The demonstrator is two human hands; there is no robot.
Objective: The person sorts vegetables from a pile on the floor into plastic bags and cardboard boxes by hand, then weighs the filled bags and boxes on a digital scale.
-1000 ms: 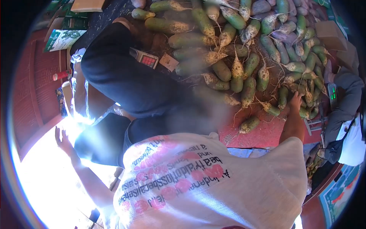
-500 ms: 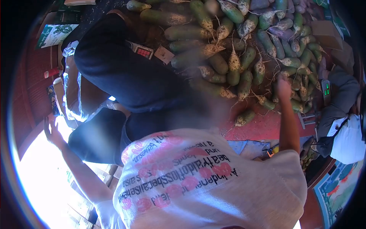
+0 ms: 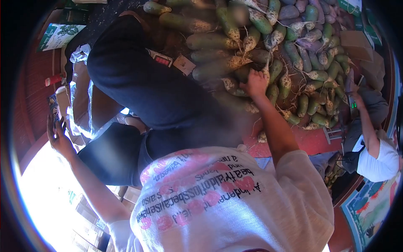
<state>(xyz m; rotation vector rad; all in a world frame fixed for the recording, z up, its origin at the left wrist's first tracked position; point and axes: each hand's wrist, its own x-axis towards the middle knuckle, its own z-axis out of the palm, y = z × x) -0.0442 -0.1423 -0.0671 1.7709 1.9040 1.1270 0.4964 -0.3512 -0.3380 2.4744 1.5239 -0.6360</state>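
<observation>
My right hand (image 3: pixel 255 84) is in the pile, its fingers curled over a green radish that it mostly hides. Pale, soil-marked roots show just above the fingers. Close by on its right lie another green radish (image 3: pixel 285 86) and a shorter one (image 3: pixel 275 70); on its left a radish (image 3: pixel 232 86) lies partly under blur. Far off at the left side, my left hand (image 3: pixel 60 136) is raised with its fingers spread and nothing in it.
Several purple-grey roots (image 3: pixel 289 12) lie at the top. A co-worker (image 3: pixel 371 126) reaches toward the pile's right edge beside a green-lit display (image 3: pixel 354 105). A cardboard box (image 3: pixel 356 45) stands at upper right. A plastic-lined box (image 3: pixel 79 90) and a calculator (image 3: pixel 160 59) are at left.
My right hand has moved left from the pile's right side onto a radish nearer the middle. My left hand has risen slightly. The co-worker's arm now reaches toward the pile.
</observation>
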